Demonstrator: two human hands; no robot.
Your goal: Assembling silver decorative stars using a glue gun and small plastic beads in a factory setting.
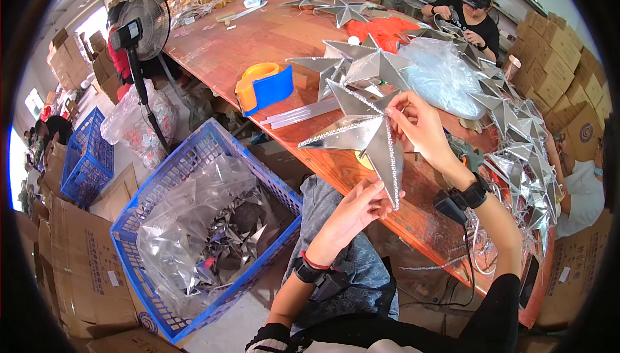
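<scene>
A silver metal star (368, 135) with raised points hangs tilted between my hands over the table's near edge. Sparkly beaded trim runs along some of its ridges. My left hand (352, 214) pinches the lowest tip between thumb and fingers. Higher up, my right hand (416, 127) grips the star's right side near the inner corner, thumb on the front face and some fingers hidden behind. Just beyond the held star lie more silver stars (376, 66) in a small stack. White strips (300, 114) rest on the table beside it.
A blue crate (194, 145) with plastic bags and silver pieces stands at left. On the table (219, 46) are a blue-and-orange tape roll (271, 88), a clear bag (439, 75), red plastic (381, 32) and piled stars (526, 153). A co-worker (475, 20) sits opposite; a fan (145, 27) stands left.
</scene>
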